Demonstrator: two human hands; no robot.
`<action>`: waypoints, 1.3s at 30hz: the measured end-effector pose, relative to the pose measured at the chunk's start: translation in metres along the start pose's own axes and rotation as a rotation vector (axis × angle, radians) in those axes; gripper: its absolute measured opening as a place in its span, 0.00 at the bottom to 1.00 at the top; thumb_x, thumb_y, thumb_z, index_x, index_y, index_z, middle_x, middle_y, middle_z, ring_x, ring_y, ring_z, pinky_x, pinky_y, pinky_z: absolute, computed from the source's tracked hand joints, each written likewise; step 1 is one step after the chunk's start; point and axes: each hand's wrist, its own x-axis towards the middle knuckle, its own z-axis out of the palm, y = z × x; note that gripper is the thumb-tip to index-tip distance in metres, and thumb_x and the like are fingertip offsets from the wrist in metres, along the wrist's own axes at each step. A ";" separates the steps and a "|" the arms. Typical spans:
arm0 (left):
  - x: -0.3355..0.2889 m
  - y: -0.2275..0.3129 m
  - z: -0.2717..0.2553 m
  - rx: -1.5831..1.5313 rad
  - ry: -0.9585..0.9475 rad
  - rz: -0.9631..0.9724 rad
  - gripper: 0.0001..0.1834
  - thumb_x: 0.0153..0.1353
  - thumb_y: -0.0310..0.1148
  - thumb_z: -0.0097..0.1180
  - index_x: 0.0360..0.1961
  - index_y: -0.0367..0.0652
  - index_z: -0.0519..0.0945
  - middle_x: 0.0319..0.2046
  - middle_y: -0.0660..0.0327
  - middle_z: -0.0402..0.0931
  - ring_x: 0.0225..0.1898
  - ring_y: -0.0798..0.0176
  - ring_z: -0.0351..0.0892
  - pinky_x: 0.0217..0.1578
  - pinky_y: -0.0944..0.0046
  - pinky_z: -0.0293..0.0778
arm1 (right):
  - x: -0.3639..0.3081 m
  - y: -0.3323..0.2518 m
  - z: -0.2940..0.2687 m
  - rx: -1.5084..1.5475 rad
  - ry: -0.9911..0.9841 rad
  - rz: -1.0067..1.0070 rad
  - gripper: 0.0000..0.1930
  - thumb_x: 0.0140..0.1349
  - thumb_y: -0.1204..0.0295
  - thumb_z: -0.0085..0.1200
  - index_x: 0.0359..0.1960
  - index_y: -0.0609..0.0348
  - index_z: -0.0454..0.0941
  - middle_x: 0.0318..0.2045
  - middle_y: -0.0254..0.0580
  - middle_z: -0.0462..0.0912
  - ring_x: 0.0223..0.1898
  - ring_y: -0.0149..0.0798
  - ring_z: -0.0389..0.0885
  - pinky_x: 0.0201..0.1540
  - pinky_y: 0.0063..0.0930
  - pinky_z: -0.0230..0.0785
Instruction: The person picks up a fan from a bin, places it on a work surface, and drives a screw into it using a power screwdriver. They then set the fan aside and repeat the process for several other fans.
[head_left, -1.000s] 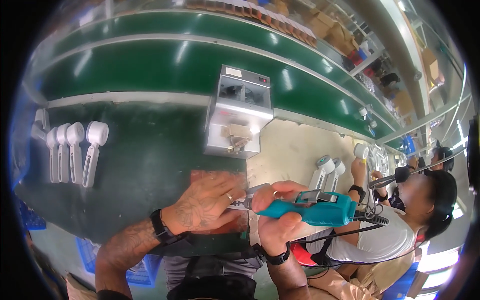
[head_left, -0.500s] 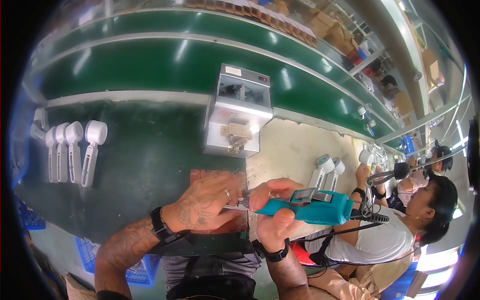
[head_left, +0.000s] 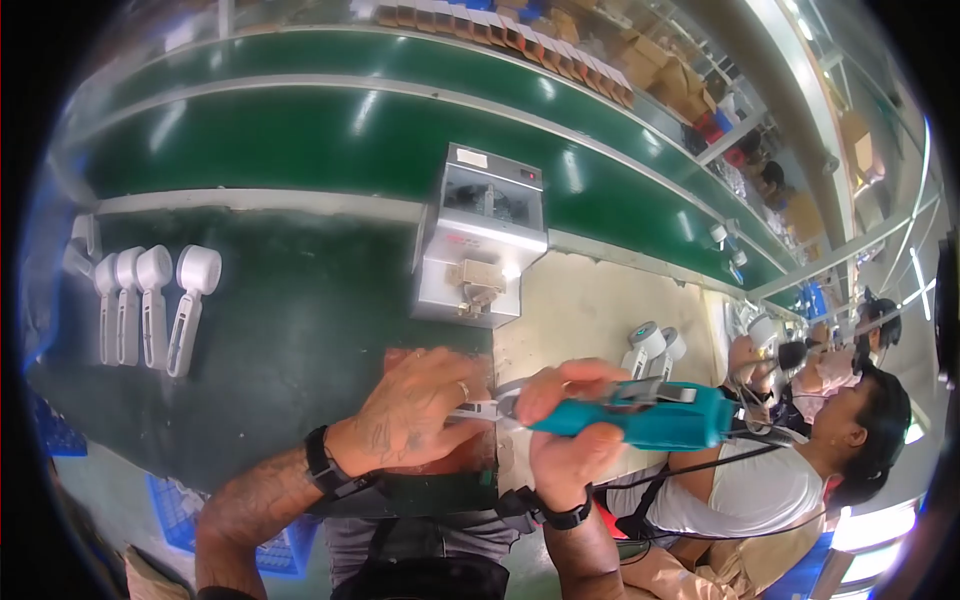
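My left hand (head_left: pixel 415 410) is closed on a white shower head (head_left: pixel 482 410), over a reddish mat (head_left: pixel 440 464) at the table's front edge. Most of the piece is hidden by my fingers; a slim pale part and a rounded end show. My right hand (head_left: pixel 575 435) wraps the front of a teal electric screwdriver (head_left: pixel 685 418), which lies nearly level and points left toward the shower head. Fingers cover the tip, so I cannot tell whether it touches the piece.
A grey screw feeder (head_left: pixel 482 240) stands beyond my hands. Several white shower heads (head_left: pixel 185 310) lie at left, two more (head_left: pixel 645 345) at right. A co-worker (head_left: pixel 740 490) sits at right, near the screwdriver's cable. Behind the table runs a green conveyor (head_left: pixel 290 130).
My right hand and the screwdriver have shifted right, away from my left hand, and more of the shower head shows between them. The left hand keeps its hold.
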 end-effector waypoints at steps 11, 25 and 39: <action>-0.006 -0.021 0.007 0.077 -0.027 0.065 0.24 0.59 0.44 0.65 0.53 0.43 0.78 0.42 0.59 0.73 0.44 0.54 0.72 0.46 0.55 0.71 | 0.091 0.046 0.024 -0.184 -0.134 -0.155 0.27 0.73 0.47 0.48 0.49 0.64 0.73 0.25 0.39 0.79 0.26 0.31 0.77 0.29 0.23 0.67; -0.006 -0.020 0.005 0.025 -0.011 0.041 0.23 0.53 0.38 0.69 0.51 0.48 0.81 0.45 0.62 0.78 0.44 0.55 0.75 0.46 0.55 0.72 | 0.072 0.046 0.027 -0.177 -0.182 0.028 0.21 0.74 0.53 0.50 0.46 0.63 0.73 0.24 0.38 0.78 0.25 0.32 0.76 0.30 0.26 0.68; -0.004 -0.017 0.005 -0.013 0.002 -0.022 0.21 0.51 0.35 0.70 0.48 0.49 0.82 0.42 0.62 0.79 0.44 0.54 0.77 0.44 0.53 0.73 | 0.024 0.020 -0.011 -0.117 -0.141 0.111 0.36 0.63 0.42 0.60 0.49 0.70 0.70 0.24 0.42 0.77 0.25 0.37 0.76 0.29 0.30 0.70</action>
